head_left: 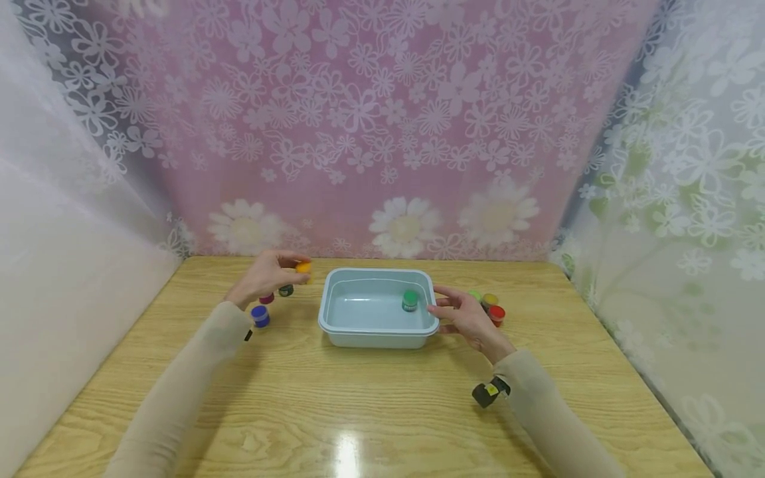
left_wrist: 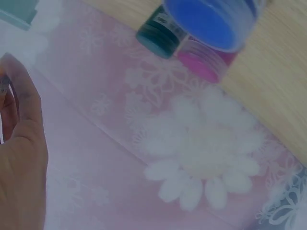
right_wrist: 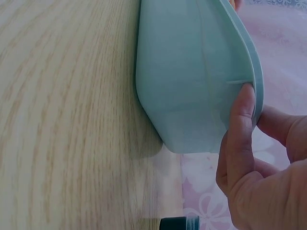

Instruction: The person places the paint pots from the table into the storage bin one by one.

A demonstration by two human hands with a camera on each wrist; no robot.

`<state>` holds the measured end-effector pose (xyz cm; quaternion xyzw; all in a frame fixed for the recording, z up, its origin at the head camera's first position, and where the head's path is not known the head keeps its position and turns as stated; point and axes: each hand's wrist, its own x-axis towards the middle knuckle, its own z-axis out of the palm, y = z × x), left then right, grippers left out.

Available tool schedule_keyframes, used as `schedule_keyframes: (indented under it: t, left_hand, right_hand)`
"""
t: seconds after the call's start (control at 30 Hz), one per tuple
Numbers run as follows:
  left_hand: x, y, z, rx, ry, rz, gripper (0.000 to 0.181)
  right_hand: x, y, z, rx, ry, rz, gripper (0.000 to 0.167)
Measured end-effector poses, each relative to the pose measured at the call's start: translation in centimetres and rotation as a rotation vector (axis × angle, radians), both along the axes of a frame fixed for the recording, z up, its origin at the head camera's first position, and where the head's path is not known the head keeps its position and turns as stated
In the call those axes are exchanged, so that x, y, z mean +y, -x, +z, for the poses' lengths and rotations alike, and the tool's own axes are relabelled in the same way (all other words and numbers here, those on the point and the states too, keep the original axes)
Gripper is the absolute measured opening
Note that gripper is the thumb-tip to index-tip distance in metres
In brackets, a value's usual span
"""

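My left hand (head_left: 269, 273) pinches a small paint jar with an orange lid (head_left: 303, 267) between thumb and fingers, above the table just left of the basin. The pale blue plastic basin (head_left: 358, 313) stands in the middle of the table. On its right rim, my right hand (head_left: 469, 322) grips with the thumb on top and fingers against the outer wall, as the right wrist view also shows. Inside the basin, toward the right, sits a green paint jar (head_left: 410, 301). In the left wrist view only an edge of the orange jar (left_wrist: 4, 84) shows.
Left of the basin stand a blue jar (head_left: 259, 316), a magenta jar (head_left: 266, 298) and a dark green jar (head_left: 286, 290). Beyond my right hand are a red jar (head_left: 497, 315), a yellow jar (head_left: 490, 300) and a light green jar (head_left: 475, 294). Flowered curtains (head_left: 406, 119) surround the wooden table.
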<state>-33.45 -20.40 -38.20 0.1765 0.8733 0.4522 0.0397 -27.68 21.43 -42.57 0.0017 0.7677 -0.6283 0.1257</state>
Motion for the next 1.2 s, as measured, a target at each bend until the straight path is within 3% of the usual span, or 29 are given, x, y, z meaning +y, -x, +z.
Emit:
schedule_keyframes:
  t: [0.13,0.43,0.6,0.8,1.2]
  left_hand:
    - [1.3,-0.2,0.4,-0.006,-0.063,-0.008,0.047]
    - [5.0,-1.2,0.1,-0.067,-0.204,-0.1,0.048]
    - [7.3,-1.7,-0.5,-0.102,-0.249,-0.078,0.049]
    - [10.2,-2.4,-1.5,-0.132,-0.214,-0.011,0.046]
    - [13.7,-3.3,-2.6,-0.101,-0.198,0.028,0.037]
  right_hand:
    - [-0.1,0.1,0.1,-0.002,-0.003,-0.002,0.064]
    - [-0.3,0.3,0.3,0.004,-0.006,0.009,0.063]
    - [-0.2,0.2,0.3,0.001,-0.009,0.004,0.063]
    - [0.0,0.1,0.4,0.004,-0.005,0.008,0.064]
    - [0.0,0.0,0.2,-0.002,-0.005,0.011,0.067]
